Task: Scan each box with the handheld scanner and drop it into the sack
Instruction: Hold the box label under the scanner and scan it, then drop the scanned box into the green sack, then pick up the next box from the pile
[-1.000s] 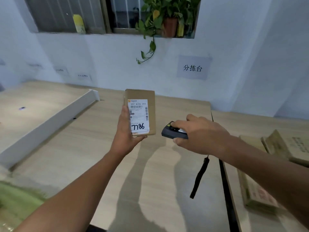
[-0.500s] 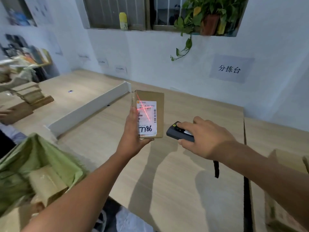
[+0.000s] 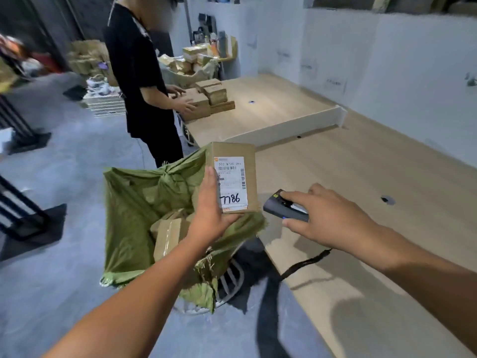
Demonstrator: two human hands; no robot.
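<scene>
Swinging left off the table (image 3: 361, 177), the left hand (image 3: 209, 222) grips the box (image 3: 233, 153) over the sack (image 3: 129, 202); the right hand (image 3: 330, 218) clasps the scanner (image 3: 282, 211), beam gone; only the drop remains, I reckon.

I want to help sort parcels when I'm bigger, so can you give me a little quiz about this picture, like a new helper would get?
1. Fill in: the left hand holds a box whose label has the handwritten number ____.
2. What does the right hand hold? A) a black scanner B) a pen C) a roll of tape
3. True or false: the green sack has no boxes in it.

Key
1. 7786
2. A
3. False: brown boxes already lie inside the sack.
</scene>
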